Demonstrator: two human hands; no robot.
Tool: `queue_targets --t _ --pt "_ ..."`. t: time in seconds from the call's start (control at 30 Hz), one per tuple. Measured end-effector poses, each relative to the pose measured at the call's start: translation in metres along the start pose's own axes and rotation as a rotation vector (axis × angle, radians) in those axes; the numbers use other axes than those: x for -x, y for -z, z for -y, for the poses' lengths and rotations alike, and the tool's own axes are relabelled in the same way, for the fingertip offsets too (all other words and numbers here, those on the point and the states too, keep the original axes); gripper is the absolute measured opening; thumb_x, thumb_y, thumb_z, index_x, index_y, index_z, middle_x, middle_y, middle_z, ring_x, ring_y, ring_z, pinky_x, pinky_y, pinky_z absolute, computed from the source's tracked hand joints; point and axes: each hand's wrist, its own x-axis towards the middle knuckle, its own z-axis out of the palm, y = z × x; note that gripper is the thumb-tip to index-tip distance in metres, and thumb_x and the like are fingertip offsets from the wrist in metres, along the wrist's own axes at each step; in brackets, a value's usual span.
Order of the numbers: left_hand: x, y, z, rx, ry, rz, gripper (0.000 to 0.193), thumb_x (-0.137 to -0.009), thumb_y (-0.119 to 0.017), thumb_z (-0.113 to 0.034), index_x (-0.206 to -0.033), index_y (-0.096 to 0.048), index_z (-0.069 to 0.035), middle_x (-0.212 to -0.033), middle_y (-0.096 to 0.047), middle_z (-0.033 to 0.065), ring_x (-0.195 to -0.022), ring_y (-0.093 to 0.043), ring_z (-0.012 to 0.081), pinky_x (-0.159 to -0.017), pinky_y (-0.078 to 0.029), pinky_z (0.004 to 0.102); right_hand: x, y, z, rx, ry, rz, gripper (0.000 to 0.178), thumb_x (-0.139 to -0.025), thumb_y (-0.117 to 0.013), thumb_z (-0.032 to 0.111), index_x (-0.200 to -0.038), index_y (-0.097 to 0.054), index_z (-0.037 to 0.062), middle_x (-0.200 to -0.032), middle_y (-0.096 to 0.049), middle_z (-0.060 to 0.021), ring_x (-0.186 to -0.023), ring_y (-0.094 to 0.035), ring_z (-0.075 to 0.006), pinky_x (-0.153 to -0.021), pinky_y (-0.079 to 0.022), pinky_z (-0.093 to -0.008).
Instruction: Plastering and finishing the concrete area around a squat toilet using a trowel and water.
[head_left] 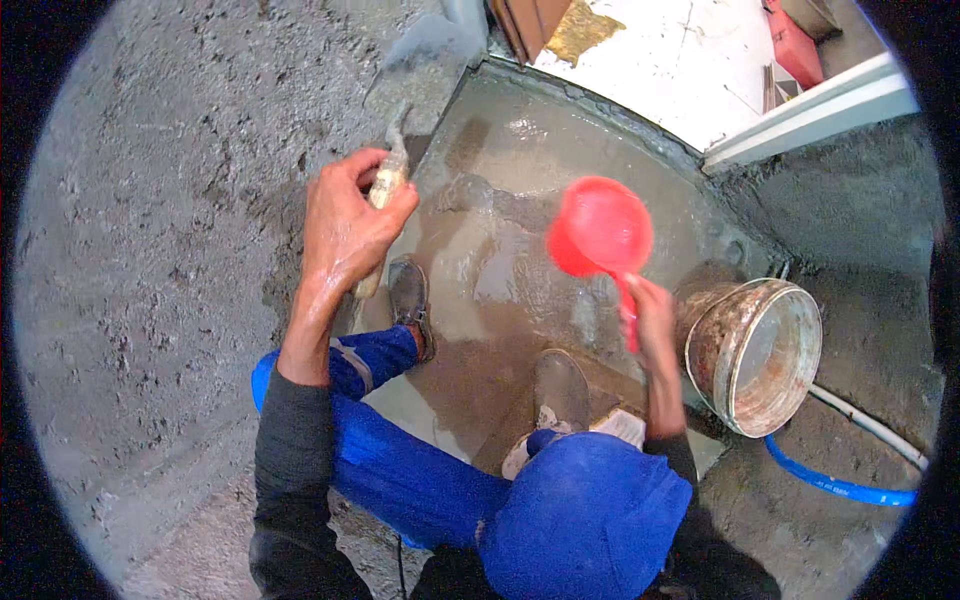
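— Knees in blue trousers [400, 470] come first, right at the bottom. What is past them?

— Two muddy shoes [560, 390] stand on the wet floor [500, 200]. The floor is grey and shiny with water.

— What is the left hand [345, 225] doing?

— It is closed tight around the pale handle of a trowel [395, 165]. The grey blade points up along the rough grey wall [150, 250] on the left side of the floor. The hand and arm look wet.

— And the right hand [650, 315]?

— It is shut around the handle of a red scoop [600, 230]. The round cup of the scoop is held up over the middle of the wet floor, tipped so we see inside it.

— What is next to that hand?

— A dirty bucket [760, 355] sits just beside it, at the right edge of the floor. A blue hose [840, 487] and a white pipe [870, 425] lie near the bucket.

— And far away?

— At the top edge of the floor is a low step. Past it is a white floor [680, 60] with a red thing [795, 45] on it.
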Motion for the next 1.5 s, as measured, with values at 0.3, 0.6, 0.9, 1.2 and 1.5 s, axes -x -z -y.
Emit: queue_targets --t 0.3,0.6,0.9,1.2,1.5 --pt "0.012 0.004 0.015 -0.101 0.007 0.035 0.023 -0.084 -0.073 -0.01 -0.101 -0.067 0.003 -0.084 -0.07 0.007 -0.077 -0.064 0.0123 -0.072 -0.051 0.0283 -0.203 -0.193 -0.023 -0.18 0.01 0.248 0.035 -0.1 -0.052 0.03 -0.073 -0.059 0.0079 -0.057 -0.051 0.0004 -0.042 -0.043 -0.0107 -0.038 -0.035 -0.0295" --pt "0.025 0.022 0.037 -0.011 0.102 0.032 0.02 -0.084 -0.066 -0.003 -0.103 -0.065 0.004 -0.09 -0.073 0.0094 -0.084 -0.068 0.0132 -0.079 -0.053 0.0286 -0.24 -0.231 0.013 -0.303 -0.16 0.263 0.036 -0.101 -0.045 0.033 -0.08 -0.06 0.007 -0.059 -0.051 0.0011 -0.045 -0.045 -0.0114 -0.04 -0.037 -0.0308" --pt "0.019 0.012 0.022 -0.046 0.135 0.079 0.022 -0.084 -0.066 -0.005 -0.105 -0.065 0.004 -0.091 -0.073 0.0097 -0.085 -0.068 0.0136 -0.079 -0.053 0.029 -0.27 -0.187 -0.001 -0.833 -0.272 0.632 0.04 -0.106 -0.034 0.035 -0.091 -0.059 0.0068 -0.053 -0.041 0.0071 -0.039 -0.034 -0.005 -0.037 -0.031 -0.0263" --pt "0.006 -0.004 0.006 -0.092 0.031 0.111 0.025 -0.082 -0.068 -0.006 -0.105 -0.066 0.003 -0.09 -0.074 0.0092 -0.083 -0.068 0.0133 -0.078 -0.053 0.0293 -0.179 -0.09 0.034 -0.976 -0.112 0.793 0.045 -0.104 -0.045 0.049 -0.094 -0.058 0.0069 -0.052 -0.037 0.008 -0.039 -0.032 -0.0048 -0.037 -0.027 -0.0232" --pt "0.002 -0.014 -0.008 -0.071 0.008 0.135 0.025 -0.081 -0.067 -0.006 -0.104 -0.067 0.003 -0.088 -0.074 0.0084 -0.081 -0.068 0.0125 -0.077 -0.054 0.0291 0.09 0.145 0.067 0.131 0.368 -0.735 0.038 -0.104 -0.05 0.046 -0.091 -0.059 0.0121 -0.057 -0.047 0.0049 -0.042 -0.041 -0.0055 -0.036 -0.031 -0.0232"
